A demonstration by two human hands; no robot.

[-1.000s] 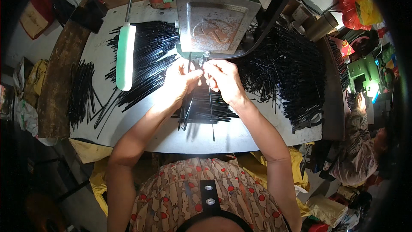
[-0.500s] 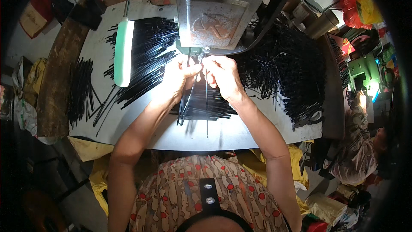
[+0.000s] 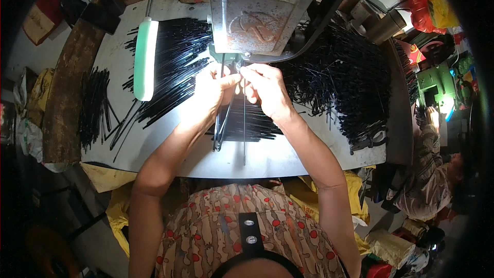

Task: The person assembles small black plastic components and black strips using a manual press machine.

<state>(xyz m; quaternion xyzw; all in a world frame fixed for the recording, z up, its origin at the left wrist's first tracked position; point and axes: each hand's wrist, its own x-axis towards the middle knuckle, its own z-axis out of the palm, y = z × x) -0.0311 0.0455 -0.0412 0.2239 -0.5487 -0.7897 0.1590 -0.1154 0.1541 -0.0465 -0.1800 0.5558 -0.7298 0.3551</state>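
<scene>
My left hand (image 3: pixel 212 92) and my right hand (image 3: pixel 267 90) meet under the grey metal head of a bench machine (image 3: pixel 257 15). The left hand grips a small bunch of thin black rods (image 3: pixel 220 128) that hang down toward me. The right hand pinches a single thin black rod (image 3: pixel 244 134), its top end held up at the machine's lower edge. Both hands nearly touch at the fingertips.
Heaps of black rods cover the grey table (image 3: pixel 288 157): one pile at the left (image 3: pixel 175 67), a bigger one at the right (image 3: pixel 345 82), a small bundle on the far left (image 3: pixel 95 105). A white-green lamp bar (image 3: pixel 145 59) hangs over the left pile. Another person (image 3: pixel 429 170) sits at the right.
Both hands have stayed at the machine's lower edge; the single rod in the right hand has shifted slightly, and the view has drifted a little.
</scene>
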